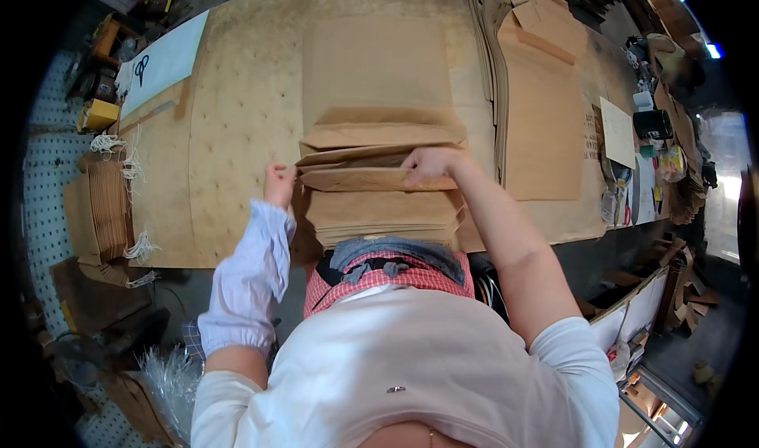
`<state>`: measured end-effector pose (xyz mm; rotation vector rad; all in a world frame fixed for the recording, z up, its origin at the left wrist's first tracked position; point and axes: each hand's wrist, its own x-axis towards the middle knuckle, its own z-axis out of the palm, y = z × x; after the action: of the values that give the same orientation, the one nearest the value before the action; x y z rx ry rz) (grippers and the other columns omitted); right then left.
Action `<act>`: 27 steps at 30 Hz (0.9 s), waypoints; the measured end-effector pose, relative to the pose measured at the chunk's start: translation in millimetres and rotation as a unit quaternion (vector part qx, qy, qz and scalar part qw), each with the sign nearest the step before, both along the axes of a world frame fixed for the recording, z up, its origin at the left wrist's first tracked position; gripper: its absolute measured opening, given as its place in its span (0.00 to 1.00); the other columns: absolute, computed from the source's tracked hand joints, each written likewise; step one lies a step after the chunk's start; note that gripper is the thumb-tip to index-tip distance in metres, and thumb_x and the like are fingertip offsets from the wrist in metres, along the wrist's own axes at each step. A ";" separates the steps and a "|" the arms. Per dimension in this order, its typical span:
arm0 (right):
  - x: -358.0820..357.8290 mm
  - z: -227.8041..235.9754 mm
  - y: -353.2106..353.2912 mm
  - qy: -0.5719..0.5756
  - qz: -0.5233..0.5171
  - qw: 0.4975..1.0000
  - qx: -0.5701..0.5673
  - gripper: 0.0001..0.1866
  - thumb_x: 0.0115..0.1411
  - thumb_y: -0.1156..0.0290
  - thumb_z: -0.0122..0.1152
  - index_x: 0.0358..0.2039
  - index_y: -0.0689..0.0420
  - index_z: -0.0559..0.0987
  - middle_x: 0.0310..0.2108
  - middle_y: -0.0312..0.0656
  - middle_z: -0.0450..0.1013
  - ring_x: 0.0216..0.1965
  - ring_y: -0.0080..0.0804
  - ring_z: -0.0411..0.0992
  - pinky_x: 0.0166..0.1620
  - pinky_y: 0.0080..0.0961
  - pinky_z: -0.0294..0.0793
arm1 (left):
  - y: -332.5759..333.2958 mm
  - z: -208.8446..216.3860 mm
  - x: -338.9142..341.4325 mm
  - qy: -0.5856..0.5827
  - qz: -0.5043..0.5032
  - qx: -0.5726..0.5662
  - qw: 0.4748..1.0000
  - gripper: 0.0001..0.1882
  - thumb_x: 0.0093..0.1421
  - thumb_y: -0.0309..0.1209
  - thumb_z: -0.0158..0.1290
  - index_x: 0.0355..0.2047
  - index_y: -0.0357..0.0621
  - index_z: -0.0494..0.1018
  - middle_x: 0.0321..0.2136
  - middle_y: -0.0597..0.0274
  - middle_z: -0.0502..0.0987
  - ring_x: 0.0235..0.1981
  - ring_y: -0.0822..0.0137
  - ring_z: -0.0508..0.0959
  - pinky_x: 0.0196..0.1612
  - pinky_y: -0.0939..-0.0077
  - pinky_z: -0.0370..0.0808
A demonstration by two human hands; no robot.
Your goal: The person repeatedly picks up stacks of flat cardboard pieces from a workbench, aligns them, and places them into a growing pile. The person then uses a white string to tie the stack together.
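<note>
Two hands worked one brown paper bag (371, 177): the right hand (427, 163) had its grip closed on the bag's folded top edge, while the left hand (278, 184), fingers curled, pressed at the bag's left end. That bag lay atop a stack of bags (383, 219) at the tabletop's (237, 132) near edge. Flat paper sheets (541, 108) lay to the right, well apart.

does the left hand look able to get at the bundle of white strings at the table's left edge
Probably yes: the left hand rests beside the paper bag stack, and only bare tabletop lies between it and the white strings.
</note>
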<state>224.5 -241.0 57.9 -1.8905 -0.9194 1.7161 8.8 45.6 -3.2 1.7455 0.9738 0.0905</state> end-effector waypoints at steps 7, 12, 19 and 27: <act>-7.1 -6.1 5.4 -0.080 0.069 0.990 -0.093 0.22 0.48 0.49 0.60 0.30 0.57 0.78 0.25 0.37 0.74 0.27 0.28 0.70 0.30 0.29 0.68 | -26.5 21.6 -30.2 0.084 0.045 -0.311 0.946 0.21 0.52 0.36 0.57 0.41 0.46 0.60 0.21 0.62 0.70 0.20 0.68 0.73 0.21 0.75 0.72; -14.0 -65.9 -56.5 -0.237 0.195 0.948 -0.079 0.29 0.42 0.46 0.61 0.30 0.63 0.77 0.23 0.42 0.73 0.26 0.33 0.71 0.32 0.28 0.70 | -66.6 21.8 -32.5 0.082 0.110 -0.166 0.976 0.15 0.50 0.26 0.57 0.35 0.41 0.65 0.19 0.63 0.69 0.16 0.69 0.69 0.16 0.75 0.68; -36.4 -48.7 -119.5 -0.165 -0.050 0.971 -0.163 0.27 0.42 0.45 0.61 0.38 0.51 0.77 0.28 0.42 0.75 0.29 0.37 0.74 0.33 0.32 0.72 | -47.3 -76.2 -83.6 0.043 0.041 -0.239 0.969 0.07 0.54 0.30 0.52 0.26 0.39 0.68 0.19 0.62 0.67 0.17 0.68 0.69 0.17 0.71 0.70; -66.7 115.1 -73.6 -0.384 -0.112 0.914 -0.062 0.12 0.45 0.63 0.62 0.27 0.57 0.78 0.26 0.44 0.75 0.29 0.39 0.73 0.32 0.32 0.72 | -8.2 -12.8 -16.5 0.121 0.183 -0.462 0.859 0.06 0.56 0.25 0.42 0.28 0.34 0.66 0.14 0.58 0.68 0.12 0.66 0.70 0.13 0.77 0.72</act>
<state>157.9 -314.6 173.0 -2.6994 -0.7993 0.8914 -7.7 37.4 -16.0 0.6805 1.2457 -0.3221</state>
